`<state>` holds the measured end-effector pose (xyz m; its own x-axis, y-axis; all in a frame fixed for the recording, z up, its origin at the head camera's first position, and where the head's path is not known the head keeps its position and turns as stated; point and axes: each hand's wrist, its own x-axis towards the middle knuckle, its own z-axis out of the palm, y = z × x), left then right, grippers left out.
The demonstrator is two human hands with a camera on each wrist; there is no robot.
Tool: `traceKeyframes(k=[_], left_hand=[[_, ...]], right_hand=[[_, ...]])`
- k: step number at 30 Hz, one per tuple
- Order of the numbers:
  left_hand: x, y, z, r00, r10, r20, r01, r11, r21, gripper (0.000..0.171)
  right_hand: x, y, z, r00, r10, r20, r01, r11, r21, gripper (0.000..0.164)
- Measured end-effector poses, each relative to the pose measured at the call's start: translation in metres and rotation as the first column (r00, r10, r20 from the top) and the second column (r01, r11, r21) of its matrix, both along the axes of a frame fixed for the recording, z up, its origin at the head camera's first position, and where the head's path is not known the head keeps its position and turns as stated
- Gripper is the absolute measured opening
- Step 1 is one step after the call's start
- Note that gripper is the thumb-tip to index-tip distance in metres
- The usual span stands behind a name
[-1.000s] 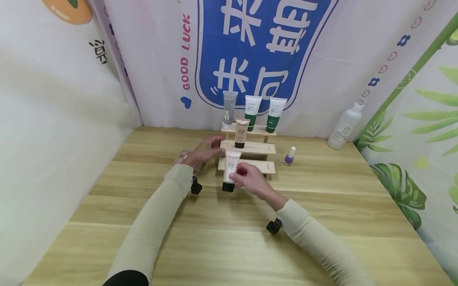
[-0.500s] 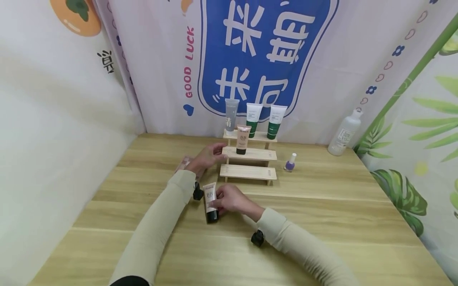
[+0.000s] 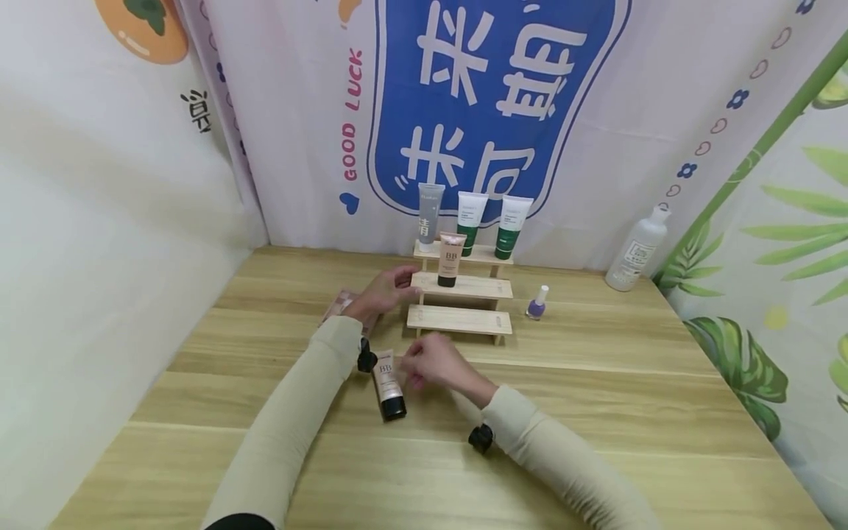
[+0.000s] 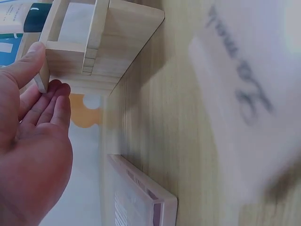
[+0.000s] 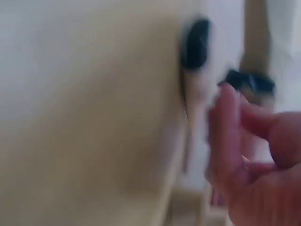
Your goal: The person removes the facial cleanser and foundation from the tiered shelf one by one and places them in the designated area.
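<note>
At its middle step, my left hand (image 3: 386,291) grips the left end of the wooden three-step display stand (image 3: 458,319); in the left wrist view the thumb lies on the plank's top face with the fingers under it. A pale pink BB cream tube (image 3: 387,379) with a black cap lies on the table by the left wrist, looming large and blurred in that same view. Just right of the tube, my right hand (image 3: 437,362) holds nothing, its fingers loosely bent; the right wrist view is blurred. Another BB cream tube (image 3: 450,260) stands cap-down on the middle step.
On the top step stand a grey tube (image 3: 429,213) and two white-and-green tubes (image 3: 470,221). A purple nail polish bottle (image 3: 536,303) is right of the stand, with a clear bottle (image 3: 637,252) farther right. A pinkish flat case (image 4: 141,193) lies behind the left wrist.
The right hand has carried the BB cream tube from in front of the stand down and left to the table and let go of it. The left hand has kept its place at the stand.
</note>
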<state>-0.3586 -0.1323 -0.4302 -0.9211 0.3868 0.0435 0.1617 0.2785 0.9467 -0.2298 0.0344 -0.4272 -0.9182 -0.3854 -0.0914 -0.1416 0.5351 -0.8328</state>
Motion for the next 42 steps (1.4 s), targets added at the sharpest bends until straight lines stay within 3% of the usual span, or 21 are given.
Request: traceKeyframes(k=[2, 3, 5, 7, 9, 12, 15, 19, 21, 23, 28, 32, 36, 42], left_hand=[[0.000, 0.000, 0.002, 1.000, 0.000, -0.005, 0.000, 1.000, -0.010, 0.061], [0.000, -0.001, 0.003, 1.000, 0.003, -0.006, -0.003, 1.000, -0.015, 0.061], [0.000, -0.001, 0.004, 1.000, 0.011, -0.002, -0.011, 1.000, -0.022, 0.060], [0.001, -0.001, 0.005, 1.000, 0.014, 0.001, -0.014, 1.000, -0.024, 0.059], [0.001, 0.000, 0.005, 1.000, 0.012, 0.000, -0.012, 1.000, -0.018, 0.060], [0.002, 0.003, 0.004, 1.000, 0.015, 0.008, -0.015, 1.000, -0.005, 0.059], [0.002, 0.006, 0.001, 1.000, 0.022, 0.002, -0.022, 1.000, -0.015, 0.059], [0.000, 0.009, -0.002, 1.000, 0.029, -0.009, -0.029, 0.999, -0.028, 0.060], [-0.001, 0.010, -0.003, 1.000, 0.021, -0.008, -0.021, 1.000, -0.021, 0.061], [-0.001, 0.009, -0.002, 1.000, 0.008, -0.016, -0.008, 1.000, -0.020, 0.061], [0.002, 0.001, 0.000, 1.000, 0.022, 0.001, -0.022, 1.000, -0.010, 0.060], [0.004, -0.004, 0.002, 0.998, 0.051, 0.024, -0.051, 0.999, -0.005, 0.059], [0.002, -0.004, 0.001, 0.998, 0.056, -0.001, -0.056, 0.998, 0.004, 0.057], [0.001, 0.003, -0.001, 0.999, 0.041, -0.009, -0.041, 0.999, 0.014, 0.058]], right_hand=[[-0.015, 0.011, 0.008, 0.980, -0.154, -0.129, 0.147, 0.987, -0.063, 0.019], [-0.024, 0.017, 0.012, 0.949, -0.245, -0.199, 0.231, 0.968, -0.094, 0.022], [-0.043, 0.027, 0.020, 0.863, -0.406, -0.300, 0.371, 0.913, -0.167, 0.030], [-0.061, 0.035, 0.026, 0.800, -0.486, -0.352, 0.438, 0.874, -0.212, 0.041], [-0.076, 0.040, 0.031, 0.778, -0.510, -0.367, 0.464, 0.860, -0.212, 0.049], [-0.091, 0.041, 0.035, 0.791, -0.494, -0.361, 0.450, 0.869, -0.205, 0.053], [-0.096, 0.038, 0.035, 0.804, -0.484, -0.345, 0.435, 0.875, -0.213, 0.047], [-0.095, 0.036, 0.032, 0.797, -0.481, -0.366, 0.419, 0.876, -0.241, 0.037], [-0.089, 0.038, 0.032, 0.799, -0.473, -0.371, 0.407, 0.880, -0.244, 0.033], [-0.079, 0.040, 0.033, 0.820, -0.441, -0.364, 0.384, 0.896, -0.222, 0.032], [-0.039, 0.039, 0.034, 0.932, -0.229, -0.280, 0.227, 0.973, -0.040, 0.028], [-0.011, 0.032, 0.028, 0.989, -0.051, -0.139, 0.066, 0.993, 0.102, 0.025], [0.002, 0.023, 0.016, 0.999, 0.034, -0.024, -0.031, 0.993, 0.114, 0.023], [0.007, 0.016, -0.001, 0.998, 0.037, 0.054, -0.044, 0.990, 0.132, 0.017]])
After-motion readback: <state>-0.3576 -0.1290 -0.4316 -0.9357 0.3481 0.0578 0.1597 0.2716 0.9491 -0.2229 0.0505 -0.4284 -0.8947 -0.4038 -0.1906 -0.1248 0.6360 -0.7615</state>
